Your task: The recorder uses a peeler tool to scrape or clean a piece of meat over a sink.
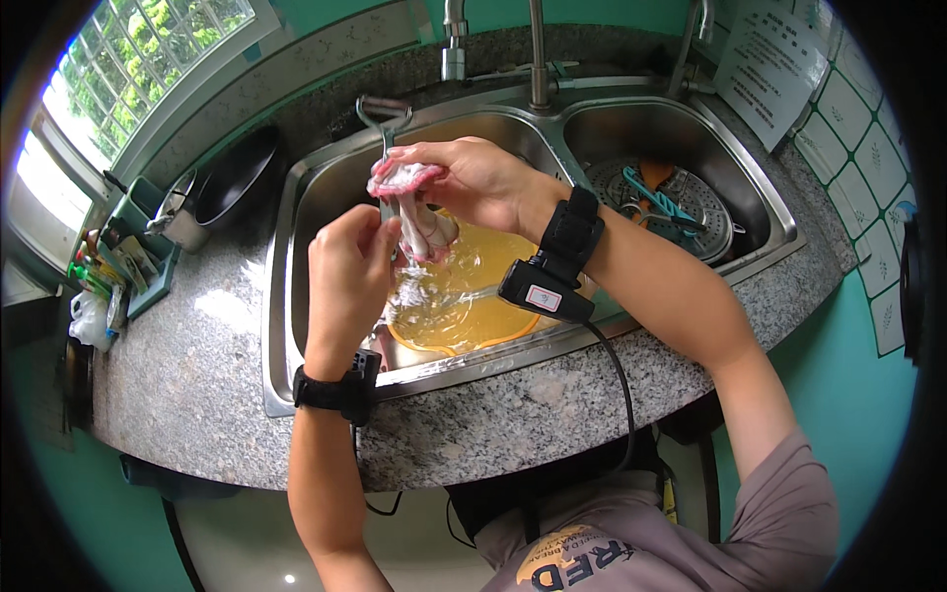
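Observation:
A metal Y-shaped peeler (pixel 385 112) stands upright above the left basin of the sink, its head pointing away from me. Low on its handle, the fingers of my left hand (pixel 354 248) are closed. My right hand (pixel 481 181) grips a white cloth with a pink edge (pixel 405 180), bunched against the peeler's handle, and part of the cloth hangs down. Below my hands, a yellow piece with an orange rim (pixel 466 303) lies in the left basin under rippling water. Whether it is a board or a tub, I cannot tell.
The right basin holds a perforated metal steamer plate (pixel 706 211), a turquoise utensil (pixel 655 196) and an orange one (pixel 655 174). A faucet (pixel 453 52) overhangs the left basin. At left on the granite counter (pixel 200 370) are a black wok (pixel 240 177) and a green rack (pixel 152 274).

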The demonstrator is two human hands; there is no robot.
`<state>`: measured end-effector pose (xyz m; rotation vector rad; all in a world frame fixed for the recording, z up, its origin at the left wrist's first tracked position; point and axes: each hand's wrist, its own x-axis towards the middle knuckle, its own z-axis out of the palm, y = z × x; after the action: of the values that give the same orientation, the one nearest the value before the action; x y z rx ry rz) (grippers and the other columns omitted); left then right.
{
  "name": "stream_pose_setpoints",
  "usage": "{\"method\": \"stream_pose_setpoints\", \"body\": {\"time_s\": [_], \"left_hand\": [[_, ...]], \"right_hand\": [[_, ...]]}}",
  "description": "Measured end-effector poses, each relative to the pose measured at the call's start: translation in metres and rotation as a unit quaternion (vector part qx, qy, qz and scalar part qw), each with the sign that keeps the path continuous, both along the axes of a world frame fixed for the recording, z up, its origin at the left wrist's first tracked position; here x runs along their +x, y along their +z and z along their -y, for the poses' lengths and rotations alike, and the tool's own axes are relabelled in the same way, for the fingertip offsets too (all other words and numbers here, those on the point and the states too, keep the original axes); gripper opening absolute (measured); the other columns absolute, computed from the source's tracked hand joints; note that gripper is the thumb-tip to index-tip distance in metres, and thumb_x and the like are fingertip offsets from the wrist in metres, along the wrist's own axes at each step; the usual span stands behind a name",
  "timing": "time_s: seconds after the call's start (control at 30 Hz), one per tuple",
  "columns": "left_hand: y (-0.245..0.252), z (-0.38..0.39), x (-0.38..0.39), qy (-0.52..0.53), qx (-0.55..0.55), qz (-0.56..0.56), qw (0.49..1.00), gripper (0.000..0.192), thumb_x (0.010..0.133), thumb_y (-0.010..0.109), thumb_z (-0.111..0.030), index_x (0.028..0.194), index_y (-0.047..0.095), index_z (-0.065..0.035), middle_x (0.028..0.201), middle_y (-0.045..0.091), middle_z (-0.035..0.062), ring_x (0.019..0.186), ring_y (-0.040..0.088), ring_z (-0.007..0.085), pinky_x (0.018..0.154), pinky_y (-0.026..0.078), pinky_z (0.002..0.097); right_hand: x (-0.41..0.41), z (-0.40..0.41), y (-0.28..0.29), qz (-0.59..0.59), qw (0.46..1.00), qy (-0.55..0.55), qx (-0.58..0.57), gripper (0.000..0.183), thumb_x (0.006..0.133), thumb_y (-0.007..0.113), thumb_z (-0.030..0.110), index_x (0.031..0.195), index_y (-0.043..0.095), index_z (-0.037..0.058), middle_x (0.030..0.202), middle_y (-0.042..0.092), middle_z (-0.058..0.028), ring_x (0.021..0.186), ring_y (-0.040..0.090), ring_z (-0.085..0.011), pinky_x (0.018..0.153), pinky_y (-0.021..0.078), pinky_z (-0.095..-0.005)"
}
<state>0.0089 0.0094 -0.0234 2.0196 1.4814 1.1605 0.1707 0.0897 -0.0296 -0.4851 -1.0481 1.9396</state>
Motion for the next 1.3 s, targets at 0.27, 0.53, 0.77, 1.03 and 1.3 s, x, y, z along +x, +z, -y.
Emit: {"method": "stream_pose_setpoints", "body": {"time_s": [0.27, 0.53, 0.77, 1.03, 1.3], "left_hand": [[0.008, 0.003, -0.006, 0.011, -0.060, 0.034, 0.998, 0.020, 0.090, 0.055, -0.011, 0.080, 0.059, 0.0060, 0.061, 0.058, 0.0050, 0.051, 0.052, 0.0068, 0.045, 0.039, 0.0223], [0.002, 0.006, 0.001, -0.030, -0.065, 0.002, 0.997, 0.023, 0.093, 0.055, -0.012, 0.076, 0.055, 0.0030, 0.060, 0.053, 0.0005, 0.051, 0.049, 0.0042, 0.044, 0.036, 0.0200], [0.006, 0.008, 0.005, -0.035, -0.102, 0.007, 0.994, 0.024, 0.087, 0.059, -0.009, 0.071, 0.054, 0.0082, 0.053, 0.053, 0.0112, 0.045, 0.053, 0.0114, 0.045, 0.042, 0.0278], [0.006, 0.005, 0.002, -0.004, -0.077, -0.114, 0.991, 0.029, 0.086, 0.063, -0.022, 0.076, 0.061, 0.0050, 0.058, 0.058, 0.0182, 0.053, 0.062, 0.0262, 0.050, 0.047, 0.0330], [0.003, 0.026, 0.020, -0.174, -0.197, -0.435, 0.861, 0.021, 0.075, 0.053, -0.006, 0.090, 0.067, -0.0058, 0.084, 0.067, 0.0146, 0.082, 0.065, 0.0299, 0.071, 0.052, 0.0376]], "right_hand": [[-0.015, 0.014, -0.005, 0.028, 0.999, 0.008, 0.024, 0.030, 0.090, 0.058, 0.017, 0.107, 0.058, -0.0074, 0.104, 0.063, -0.0146, 0.095, 0.061, -0.0182, 0.090, 0.0476, -0.0307], [-0.012, 0.013, -0.005, 0.025, 0.996, -0.068, -0.050, 0.019, 0.088, 0.059, 0.014, 0.096, 0.061, -0.0035, 0.091, 0.065, -0.0127, 0.084, 0.063, -0.0194, 0.078, 0.0511, -0.0342], [-0.012, 0.007, -0.008, -0.018, 0.993, -0.089, -0.069, 0.019, 0.088, 0.060, 0.013, 0.096, 0.060, -0.0042, 0.093, 0.065, -0.0149, 0.085, 0.063, -0.0210, 0.081, 0.0499, -0.0350], [-0.011, 0.002, -0.004, 0.054, 0.985, -0.165, 0.023, 0.012, 0.085, 0.062, 0.006, 0.093, 0.061, -0.0033, 0.089, 0.065, -0.0117, 0.081, 0.064, -0.0171, 0.076, 0.0512, -0.0296], [0.001, -0.016, -0.024, 0.065, 0.964, -0.256, 0.009, 0.012, 0.084, 0.065, 0.010, 0.088, 0.059, 0.0007, 0.079, 0.065, -0.0094, 0.068, 0.063, -0.0150, 0.060, 0.0502, -0.0309]]}}
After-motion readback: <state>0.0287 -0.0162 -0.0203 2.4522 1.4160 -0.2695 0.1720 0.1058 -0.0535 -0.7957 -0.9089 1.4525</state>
